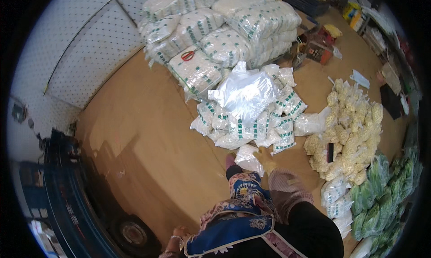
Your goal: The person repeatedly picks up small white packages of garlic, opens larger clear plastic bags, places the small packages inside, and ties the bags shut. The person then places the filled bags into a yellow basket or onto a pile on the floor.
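Observation:
My right hand point(266, 158), in a yellowish glove, is at the upper right edge of a small filled white plastic bag point(248, 158), fingers closed on it. The bag is beside my foot. Low at my left side hangs my left hand point(181, 231), with a bracelet at the wrist; its fingers are partly hidden. Just beyond the held bag lies a heap of small filled white bags point(239, 126) with green print. A stack of clear, shiny plastic bags point(247, 93) rests on that heap. Red-handled scissors point(187, 56) lie on a large packed sack point(198, 71) behind.
Large sacks point(249, 15) are piled at the back. To the right are bagged pale yellow produce point(350, 130) with a dark phone-like object point(330, 152) on top, and bagged green vegetables point(380, 197). A blue vehicle point(67, 204) with a wheel point(134, 233) stands left.

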Demonstrator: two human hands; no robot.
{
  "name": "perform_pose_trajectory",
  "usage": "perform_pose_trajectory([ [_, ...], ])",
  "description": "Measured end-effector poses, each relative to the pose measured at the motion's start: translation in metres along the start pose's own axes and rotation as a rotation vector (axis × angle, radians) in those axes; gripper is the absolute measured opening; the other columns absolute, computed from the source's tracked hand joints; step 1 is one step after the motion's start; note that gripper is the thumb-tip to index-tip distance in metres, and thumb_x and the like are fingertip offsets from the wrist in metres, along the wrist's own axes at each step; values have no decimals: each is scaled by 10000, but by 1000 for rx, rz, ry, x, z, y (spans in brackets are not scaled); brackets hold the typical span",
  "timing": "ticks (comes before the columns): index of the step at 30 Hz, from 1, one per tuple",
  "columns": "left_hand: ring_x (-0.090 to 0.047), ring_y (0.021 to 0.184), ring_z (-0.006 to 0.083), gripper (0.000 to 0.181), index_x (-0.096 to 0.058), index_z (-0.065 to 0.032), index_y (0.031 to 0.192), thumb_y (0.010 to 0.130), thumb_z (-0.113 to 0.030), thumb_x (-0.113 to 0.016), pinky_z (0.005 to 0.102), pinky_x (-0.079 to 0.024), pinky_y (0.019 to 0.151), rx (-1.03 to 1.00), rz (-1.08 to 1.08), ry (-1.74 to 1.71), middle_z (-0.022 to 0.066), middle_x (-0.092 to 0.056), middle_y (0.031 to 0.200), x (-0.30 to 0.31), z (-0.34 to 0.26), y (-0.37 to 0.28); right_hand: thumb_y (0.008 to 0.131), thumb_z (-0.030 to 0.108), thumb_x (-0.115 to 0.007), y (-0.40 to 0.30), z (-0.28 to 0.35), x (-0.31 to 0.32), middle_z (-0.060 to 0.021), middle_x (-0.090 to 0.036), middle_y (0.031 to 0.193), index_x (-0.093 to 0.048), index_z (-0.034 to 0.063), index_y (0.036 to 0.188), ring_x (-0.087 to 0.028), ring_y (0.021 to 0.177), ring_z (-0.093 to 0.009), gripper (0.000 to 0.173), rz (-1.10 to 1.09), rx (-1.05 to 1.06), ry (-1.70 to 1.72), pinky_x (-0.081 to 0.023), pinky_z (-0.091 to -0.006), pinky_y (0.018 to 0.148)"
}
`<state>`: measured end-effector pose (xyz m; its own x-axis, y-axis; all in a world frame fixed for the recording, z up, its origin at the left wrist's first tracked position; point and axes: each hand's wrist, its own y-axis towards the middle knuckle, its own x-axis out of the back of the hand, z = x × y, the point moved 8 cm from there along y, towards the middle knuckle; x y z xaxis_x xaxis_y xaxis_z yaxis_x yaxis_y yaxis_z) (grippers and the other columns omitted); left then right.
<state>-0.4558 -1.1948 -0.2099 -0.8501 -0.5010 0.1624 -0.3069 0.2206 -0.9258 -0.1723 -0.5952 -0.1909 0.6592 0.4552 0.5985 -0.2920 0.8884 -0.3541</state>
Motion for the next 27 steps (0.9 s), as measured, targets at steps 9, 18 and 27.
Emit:
perform_pose_trajectory([
  [9, -561, 778, 207, 325, -528, 8, 1023, 836, -256, -493, 306, -461, 637, 145, -78, -54, 132, -579, 895, -8, -174, -1, 602, 457, -706, 237, -76, -64, -240, -328, 1261, -164, -103, 1259, -360, 1155, -278, 1020, -250, -942, 277, -304, -359, 940],
  [18, -539, 863, 143, 331, -523, 1, 1044, 870, -270, -448, 244, -438, 741, 57, 131, 148, 55, -560, 974, -96, -370, 102, 835, 240, -429, 227, 79, -21, -104, -586, 717, -559, -8, 771, -550, 647, -162, 287, -160, -85, 470, -424, -289, 618],
  [27, -351, 1135, 346, 774, -243, -41, 1291, 781, -616, -333, 470, -296, 937, 92, 1182, -788, 217, -326, 1266, -337, -571, 240, 800, 182, -539, 14, 157, 26, -72, -584, 716, -558, -3, 813, -551, 683, -170, 186, 580, -599, 775, -446, -296, 624],
])
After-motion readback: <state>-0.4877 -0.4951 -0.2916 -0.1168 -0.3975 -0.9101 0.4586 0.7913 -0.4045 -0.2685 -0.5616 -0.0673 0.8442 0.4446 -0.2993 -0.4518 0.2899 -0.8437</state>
